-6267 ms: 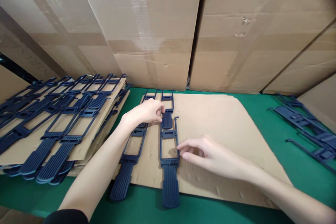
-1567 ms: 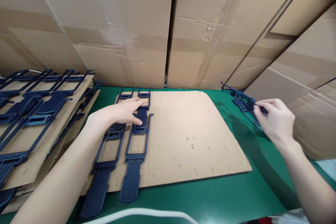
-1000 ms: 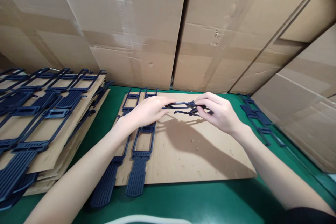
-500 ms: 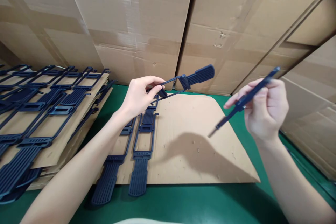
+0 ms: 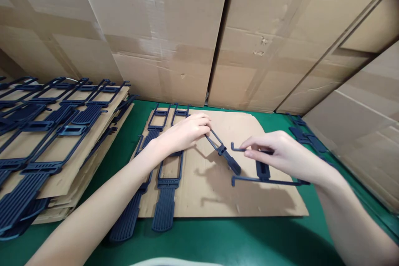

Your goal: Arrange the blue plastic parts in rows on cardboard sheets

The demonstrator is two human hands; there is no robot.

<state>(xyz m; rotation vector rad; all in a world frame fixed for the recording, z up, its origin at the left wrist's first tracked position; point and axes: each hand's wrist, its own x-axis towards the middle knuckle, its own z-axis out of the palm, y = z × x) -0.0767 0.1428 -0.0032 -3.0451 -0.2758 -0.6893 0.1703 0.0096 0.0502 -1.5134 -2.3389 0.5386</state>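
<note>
My left hand [image 5: 183, 134] is closed on the thin end of a dark blue plastic part [image 5: 225, 153], whose ribbed paddle end points down to the right above the cardboard sheet [image 5: 218, 191]. My right hand [image 5: 280, 153] grips a second dark blue frame part [image 5: 263, 174], held sideways just over the sheet. Two assembled dark blue pieces [image 5: 165, 174] lie side by side on the sheet's left part, their ribbed ends hanging over its near edge.
A stack of cardboard sheets with several of the same blue pieces [image 5: 46, 133] lies at the left. More loose blue parts [image 5: 307, 137] lie at the right on the green table [image 5: 218, 241]. Large cardboard boxes [image 5: 187, 29] wall the back and right.
Both hands, each holding a part raised in the air, have come down toward the cardboard sheet and closer together. The paddle part has swung from pointing up-right to down-right.
</note>
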